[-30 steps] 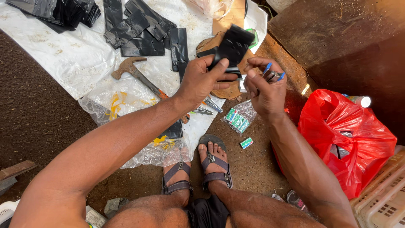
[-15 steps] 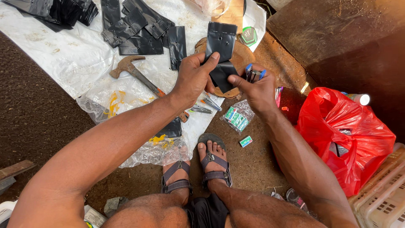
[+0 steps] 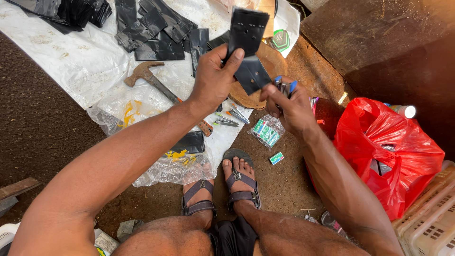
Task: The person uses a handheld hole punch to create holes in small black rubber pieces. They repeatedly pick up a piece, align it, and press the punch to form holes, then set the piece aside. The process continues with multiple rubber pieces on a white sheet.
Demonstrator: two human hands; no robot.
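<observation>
Overhead, left hand pinching flat black punched leather piece aloft; right hand gripping its lower edge plus blue-tipped tools. Underneath, round wooden block; rusty claw hammer leftward on white plastic sheet; red plastic bag crowding right.

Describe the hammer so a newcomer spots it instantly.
Start at the white plastic sheet spread over the brown ground. Below the scattered black rectangular pieces on it, left of the left hand, lies the rusty claw hammer, flat and diagonal. It is the only metal-headed tool with a long handle.
</observation>
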